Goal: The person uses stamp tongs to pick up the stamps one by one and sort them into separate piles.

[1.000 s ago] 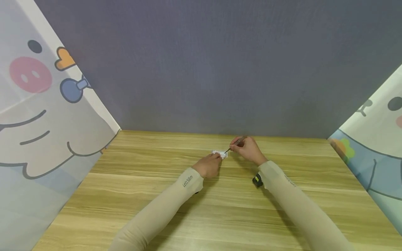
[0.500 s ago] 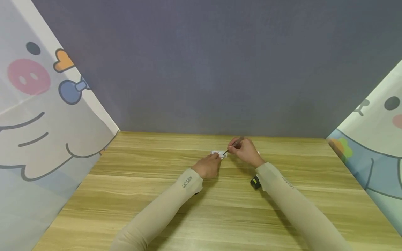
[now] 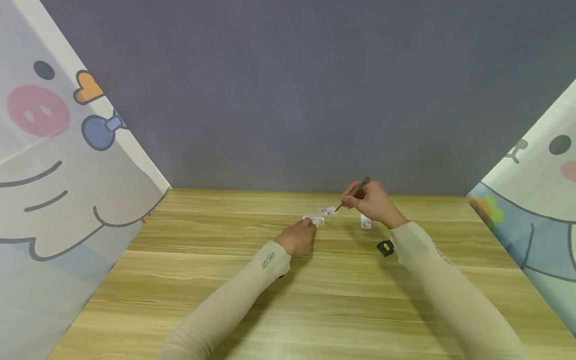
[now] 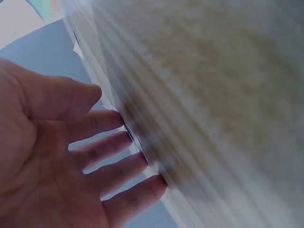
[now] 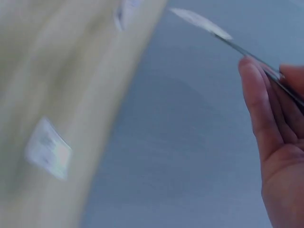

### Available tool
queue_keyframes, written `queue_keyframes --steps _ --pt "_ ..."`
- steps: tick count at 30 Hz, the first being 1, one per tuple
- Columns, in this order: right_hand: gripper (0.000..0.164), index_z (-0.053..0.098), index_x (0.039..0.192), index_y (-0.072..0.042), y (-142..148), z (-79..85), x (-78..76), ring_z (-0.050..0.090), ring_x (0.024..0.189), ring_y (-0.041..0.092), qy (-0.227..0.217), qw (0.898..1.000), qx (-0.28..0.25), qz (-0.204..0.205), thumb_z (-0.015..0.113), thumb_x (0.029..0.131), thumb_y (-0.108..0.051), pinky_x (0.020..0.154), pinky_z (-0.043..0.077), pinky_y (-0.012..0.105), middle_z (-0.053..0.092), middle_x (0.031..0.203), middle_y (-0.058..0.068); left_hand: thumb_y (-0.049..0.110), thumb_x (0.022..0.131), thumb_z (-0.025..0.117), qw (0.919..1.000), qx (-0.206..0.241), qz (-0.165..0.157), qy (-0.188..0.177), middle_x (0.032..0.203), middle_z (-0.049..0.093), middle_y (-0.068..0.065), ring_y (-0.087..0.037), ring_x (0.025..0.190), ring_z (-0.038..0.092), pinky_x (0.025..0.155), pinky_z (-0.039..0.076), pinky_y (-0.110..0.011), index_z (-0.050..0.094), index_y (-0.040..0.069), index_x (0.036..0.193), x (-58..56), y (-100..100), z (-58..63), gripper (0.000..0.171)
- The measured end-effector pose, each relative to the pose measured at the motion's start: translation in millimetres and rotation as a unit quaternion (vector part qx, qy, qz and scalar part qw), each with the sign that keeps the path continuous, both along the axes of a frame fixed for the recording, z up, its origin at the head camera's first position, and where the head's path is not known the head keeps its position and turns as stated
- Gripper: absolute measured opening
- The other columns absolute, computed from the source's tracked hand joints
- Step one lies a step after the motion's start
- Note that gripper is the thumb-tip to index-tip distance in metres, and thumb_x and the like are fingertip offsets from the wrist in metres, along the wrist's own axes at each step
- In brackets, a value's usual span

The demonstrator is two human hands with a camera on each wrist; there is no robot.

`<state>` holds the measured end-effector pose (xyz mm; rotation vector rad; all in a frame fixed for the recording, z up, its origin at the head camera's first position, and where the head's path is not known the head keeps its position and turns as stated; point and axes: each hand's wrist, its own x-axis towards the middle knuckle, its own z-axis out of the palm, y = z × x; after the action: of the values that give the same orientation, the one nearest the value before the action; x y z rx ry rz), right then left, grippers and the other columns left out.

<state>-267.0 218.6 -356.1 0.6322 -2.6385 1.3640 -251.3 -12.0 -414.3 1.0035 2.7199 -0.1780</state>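
Observation:
My right hand (image 3: 371, 202) pinches a pair of dark tweezers (image 5: 266, 69) between thumb and fingers. A small white printed piece of paper (image 5: 202, 23) hangs at the tweezers' tip, raised off the table. My left hand (image 3: 298, 237) rests its fingertips on another small white printed paper (image 3: 318, 220) on the table, partly hidden under them. In the left wrist view the fingers (image 4: 118, 171) are extended and slightly spread, tips down at the table surface. A third small printed paper piece (image 3: 366, 221) lies on the table below my right hand.
The wood-grain table (image 3: 288, 310) runs back to a grey panel (image 3: 288, 100). Cartoon-printed panels (image 3: 40, 175) flank it on both sides. A black device with a yellow-green mark (image 3: 385, 247) sits at my right wrist.
My right hand has moved right and up with the tweezers, drawing a paper piece away from the one under my left fingers. The third piece has come into full view. My left hand stays put.

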Motion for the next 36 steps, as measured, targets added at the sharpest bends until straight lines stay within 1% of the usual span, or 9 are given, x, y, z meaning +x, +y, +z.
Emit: queue_keyframes --steps 4,7,13,16,22,27,29,33,36 --pt "0.009 0.068 0.087 -0.005 12.1 19.0 6.6 0.067 0.067 0.019 -0.005 1.000 0.021 0.009 0.067 0.089 -0.014 0.060 0.057 0.031 0.069 0.078 0.008 0.024 0.097 0.054 0.9999 -0.011 -0.010 0.008 0.145 0.035 -0.006 -0.019 0.134 0.027 0.111 0.019 -0.023 0.041 0.000 0.141 -1.1 0.3 -0.5 0.051" --pt "0.010 0.068 0.088 -0.004 22.4 28.4 10.2 0.068 0.068 0.020 -0.012 1.000 0.027 0.010 0.067 0.089 -0.014 0.061 0.057 0.032 0.069 0.079 0.009 0.026 0.097 0.054 0.9997 -0.014 -0.014 0.011 0.144 0.037 -0.006 -0.018 0.133 0.028 0.111 0.019 -0.023 0.043 0.000 0.140 -1.6 0.4 -0.9 0.051" --pt "0.014 0.067 0.089 -0.001 44.3 33.0 10.4 0.068 0.069 0.021 -0.028 0.999 0.036 0.002 0.065 0.091 -0.015 0.062 0.057 0.032 0.068 0.083 0.010 0.023 0.096 0.055 1.0000 0.003 0.006 -0.004 0.142 0.037 -0.007 -0.020 0.133 0.031 0.110 0.023 -0.024 0.040 0.001 0.142 -0.7 0.1 -1.0 0.053" --pt "0.013 0.066 0.088 0.000 51.7 27.4 6.3 0.068 0.070 0.022 -0.044 0.998 0.039 -0.002 0.064 0.091 -0.012 0.062 0.057 0.032 0.067 0.084 0.011 0.023 0.096 0.055 1.0000 0.002 0.007 -0.005 0.141 0.038 -0.007 -0.020 0.133 0.030 0.110 0.022 -0.024 0.040 0.001 0.142 -0.2 0.0 -0.3 0.053" --pt "0.010 0.063 0.089 0.004 61.3 5.8 -8.3 0.068 0.070 0.025 -0.091 0.995 0.044 -0.017 0.061 0.091 -0.005 0.062 0.057 0.035 0.067 0.080 0.015 0.027 0.096 0.056 0.9993 -0.026 -0.018 0.017 0.142 0.040 -0.005 -0.018 0.132 0.030 0.111 0.019 -0.024 0.043 0.000 0.140 0.3 0.1 1.5 0.053" --pt "0.010 0.063 0.087 0.006 67.9 -10.0 -15.8 0.067 0.073 0.036 -0.102 0.992 0.055 -0.045 0.060 0.090 -0.003 0.064 0.057 0.043 0.068 0.078 0.016 0.023 0.096 0.056 1.0000 -0.008 -0.005 0.003 0.143 0.038 -0.006 -0.019 0.134 0.029 0.110 0.022 -0.024 0.041 0.001 0.141 0.8 0.7 2.0 0.053" --pt "0.009 0.062 0.086 0.006 69.0 -15.7 -17.8 0.067 0.075 0.038 -0.102 0.991 0.059 -0.056 0.059 0.089 -0.002 0.065 0.057 0.044 0.068 0.078 0.016 0.023 0.096 0.056 0.9999 -0.009 -0.006 0.004 0.143 0.038 -0.006 -0.019 0.134 0.029 0.110 0.021 -0.024 0.042 0.000 0.141 0.7 0.9 1.8 0.052" --pt "0.008 0.063 0.084 0.005 69.3 -26.3 -19.9 0.067 0.074 0.037 -0.089 0.991 0.067 -0.078 0.060 0.086 -0.001 0.066 0.057 0.044 0.068 0.076 0.015 0.027 0.097 0.055 0.9976 -0.046 -0.041 0.032 0.143 0.041 -0.004 -0.018 0.132 0.030 0.111 0.019 -0.025 0.054 0.000 0.132 0.9 1.5 2.1 0.044" --pt "0.006 0.063 0.084 0.006 68.7 -32.3 -19.6 0.067 0.073 0.037 -0.075 0.991 0.066 -0.086 0.060 0.085 0.000 0.065 0.057 0.043 0.067 0.076 0.017 0.029 0.098 0.053 0.9890 -0.100 -0.084 0.069 0.142 0.042 -0.004 -0.020 0.131 0.031 0.112 0.019 -0.027 0.065 0.004 0.121 1.2 1.7 2.5 0.036"
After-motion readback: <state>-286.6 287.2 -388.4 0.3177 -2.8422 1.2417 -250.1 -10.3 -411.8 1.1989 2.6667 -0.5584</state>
